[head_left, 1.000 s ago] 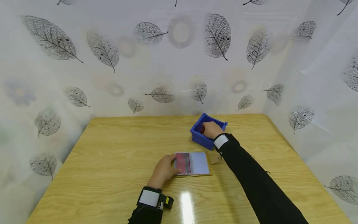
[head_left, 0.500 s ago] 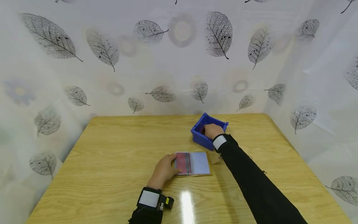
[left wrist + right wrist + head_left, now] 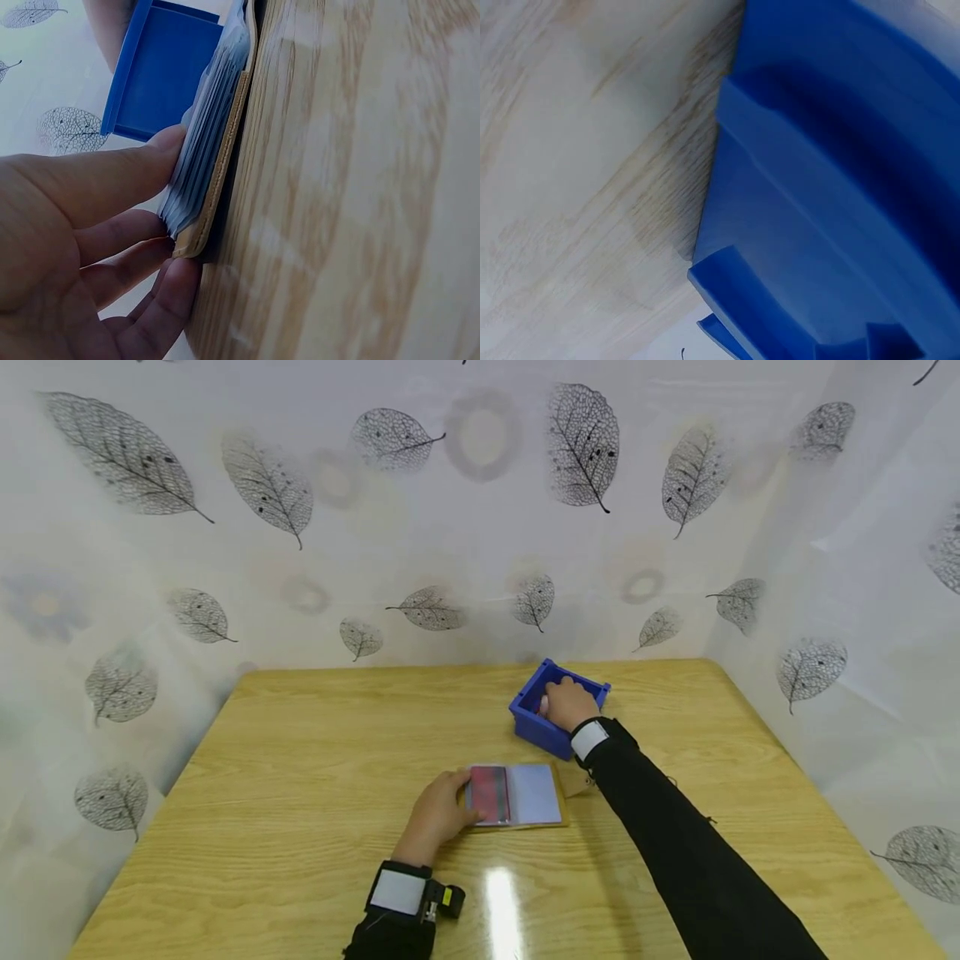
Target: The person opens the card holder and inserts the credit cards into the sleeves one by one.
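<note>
An open card holder [image 3: 538,795] with clear sleeves and a tan cover lies on the table. A red and grey card [image 3: 490,793] shows in its left sleeve. My left hand [image 3: 437,817] pinches the holder's left side. In the left wrist view, its thumb lies on the stacked sleeves [image 3: 206,127] and fingers touch the tan cover [image 3: 225,161]. My right hand [image 3: 570,703] reaches into a blue bin [image 3: 542,735] behind the holder, fingers bent. Something pale shows at its fingertips; whether it is gripped is unclear. The right wrist view shows only the blue bin's wall [image 3: 780,225] and table.
The holder's tan snap strap [image 3: 577,782] sticks out to the right, beside the right sleeve. The wooden table [image 3: 337,735] ends at a leaf-patterned curtain [image 3: 480,527] at the back and sides.
My right hand has shifted within the bin; the red at its fingertips has given way to something pale. The left hand and card holder have stayed put.
</note>
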A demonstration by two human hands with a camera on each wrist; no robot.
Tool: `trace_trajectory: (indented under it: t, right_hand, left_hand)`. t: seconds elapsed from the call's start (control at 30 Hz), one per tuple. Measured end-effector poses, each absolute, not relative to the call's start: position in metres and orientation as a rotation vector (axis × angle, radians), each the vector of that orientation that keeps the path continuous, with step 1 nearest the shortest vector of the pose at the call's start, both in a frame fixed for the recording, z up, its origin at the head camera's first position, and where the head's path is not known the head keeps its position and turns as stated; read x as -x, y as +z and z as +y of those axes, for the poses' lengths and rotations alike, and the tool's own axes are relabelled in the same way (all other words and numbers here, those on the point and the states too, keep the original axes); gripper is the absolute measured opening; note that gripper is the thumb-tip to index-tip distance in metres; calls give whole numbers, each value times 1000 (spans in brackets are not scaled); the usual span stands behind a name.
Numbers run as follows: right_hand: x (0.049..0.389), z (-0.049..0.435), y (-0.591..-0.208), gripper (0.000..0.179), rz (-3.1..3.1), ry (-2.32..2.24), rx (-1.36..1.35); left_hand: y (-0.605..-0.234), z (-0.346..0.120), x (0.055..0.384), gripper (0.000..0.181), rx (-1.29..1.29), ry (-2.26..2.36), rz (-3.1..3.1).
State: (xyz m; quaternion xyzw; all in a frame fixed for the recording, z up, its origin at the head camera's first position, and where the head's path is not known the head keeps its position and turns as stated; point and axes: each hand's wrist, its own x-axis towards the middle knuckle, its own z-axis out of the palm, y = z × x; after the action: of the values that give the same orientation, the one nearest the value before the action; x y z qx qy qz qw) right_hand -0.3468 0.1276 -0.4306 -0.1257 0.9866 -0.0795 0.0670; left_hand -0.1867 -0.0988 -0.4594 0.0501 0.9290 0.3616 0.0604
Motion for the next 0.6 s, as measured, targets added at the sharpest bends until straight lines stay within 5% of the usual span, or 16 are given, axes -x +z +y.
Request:
trace_trajectory:
  t: [0.17, 0.6]
  right_hand:
    - [345, 126, -425, 48, 2987, -423, 342]
    - [331, 137, -415, 32, 3129, -891, 290]
  left_hand:
    - [-458, -98, 186, 67, -148, 1098, 2813]
    - [-455, -98, 184, 66, -135, 1091, 2797]
